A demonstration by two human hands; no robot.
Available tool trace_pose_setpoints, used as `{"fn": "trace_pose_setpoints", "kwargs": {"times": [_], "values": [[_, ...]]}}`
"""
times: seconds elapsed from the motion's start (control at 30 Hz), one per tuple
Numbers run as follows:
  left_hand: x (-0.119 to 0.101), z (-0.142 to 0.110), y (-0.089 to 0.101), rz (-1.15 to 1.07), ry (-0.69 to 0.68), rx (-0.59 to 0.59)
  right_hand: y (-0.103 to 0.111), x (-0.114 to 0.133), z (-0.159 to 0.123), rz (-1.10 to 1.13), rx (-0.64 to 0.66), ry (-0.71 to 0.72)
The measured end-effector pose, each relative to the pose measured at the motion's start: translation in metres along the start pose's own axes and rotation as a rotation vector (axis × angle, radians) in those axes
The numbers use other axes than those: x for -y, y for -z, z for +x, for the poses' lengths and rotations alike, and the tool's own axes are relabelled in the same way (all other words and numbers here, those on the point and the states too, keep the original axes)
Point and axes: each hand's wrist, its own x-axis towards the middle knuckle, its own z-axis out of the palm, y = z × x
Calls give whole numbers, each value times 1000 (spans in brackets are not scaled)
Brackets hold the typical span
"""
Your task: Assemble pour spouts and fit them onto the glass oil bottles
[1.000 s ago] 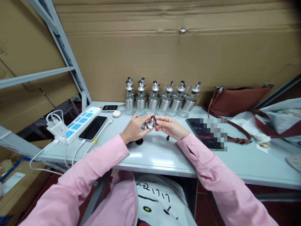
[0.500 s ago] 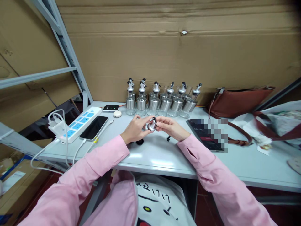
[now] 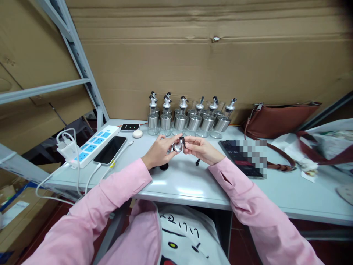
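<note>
Between my hands is a silver bottle pourer (image 3: 177, 146) with a black flip cap (image 3: 183, 141). My left hand (image 3: 161, 150) is closed around the silver body of the pourer. The fingers of my right hand (image 3: 200, 148) pinch the black cap at its right side. Below my left hand a round black part (image 3: 164, 166) lies on the table, and a small black piece (image 3: 198, 162) lies under my right hand. Behind them stands a row of glass bottles with steel sleeves (image 3: 180, 122), several topped with similar pourers.
A power strip (image 3: 95, 145) with a white charger, a phone (image 3: 110, 149) and cables lie at the left. A small display device (image 3: 130, 127) and a white round case (image 3: 138, 134) sit behind. On the right are a dark tablet-like screen (image 3: 234, 156) and a brown bag (image 3: 281, 119).
The black cap has swung out to the right of the silver body and shows more plainly. Both hands stay in nearly the same place.
</note>
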Motion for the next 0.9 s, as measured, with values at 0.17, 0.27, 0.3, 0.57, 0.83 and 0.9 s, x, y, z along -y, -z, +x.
{"fn": "trace_pose_setpoints", "kwargs": {"times": [0.17,0.27,0.3,0.57,0.83,0.9], "values": [[0,0,0,-19,-25,-5,0,-1,1,23,7,-18],[0,0,1,-21,-1,28,2,-2,2,-30,18,22],[0,0,2,-19,7,38,3,-3,2,-58,22,42],[-1,-1,3,-18,-6,58,4,-4,3,-197,64,120],[-1,-1,2,8,-29,55,3,-3,2,-241,76,134],[0,-2,1,20,-34,38,2,-3,2,-236,69,146]]}}
